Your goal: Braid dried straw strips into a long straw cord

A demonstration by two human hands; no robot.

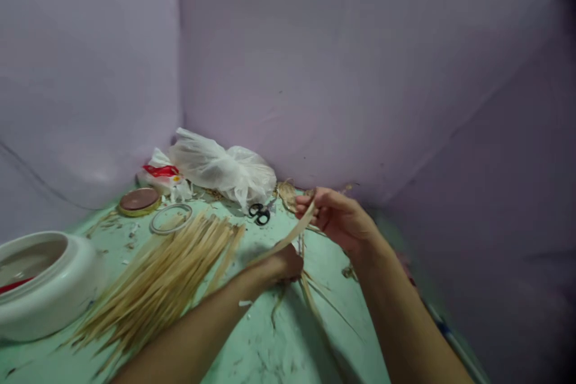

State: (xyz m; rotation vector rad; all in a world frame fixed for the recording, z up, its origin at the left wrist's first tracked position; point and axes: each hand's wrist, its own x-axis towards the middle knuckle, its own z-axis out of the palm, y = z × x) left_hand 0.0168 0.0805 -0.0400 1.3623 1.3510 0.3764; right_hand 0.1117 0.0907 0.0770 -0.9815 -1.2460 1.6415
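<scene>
My right hand point(337, 216) pinches one end of a pale, flat strip of dried plant fibre point(294, 233). The strip curves down to the left and passes behind my left forearm. Just below, my left hand point(288, 264) is closed like a fist, its fingertips hidden from view. Thin fibre strands point(310, 297) stick out from under it toward the front of the table, so it seems to grip them. Left of my hands lies a large spread bundle of straw-coloured fibre strips point(171, 276), partly covered by my left forearm.
Black-handled scissors point(260, 214) lie behind the bundle, near a white plastic bag point(220, 168). A pale ring point(171, 219), a round brown-topped tin point(138, 201) and a white pot point(49, 288) stand at left. Fibre scraps litter the green tabletop point(265, 348); purple walls point(288, 72) enclose it.
</scene>
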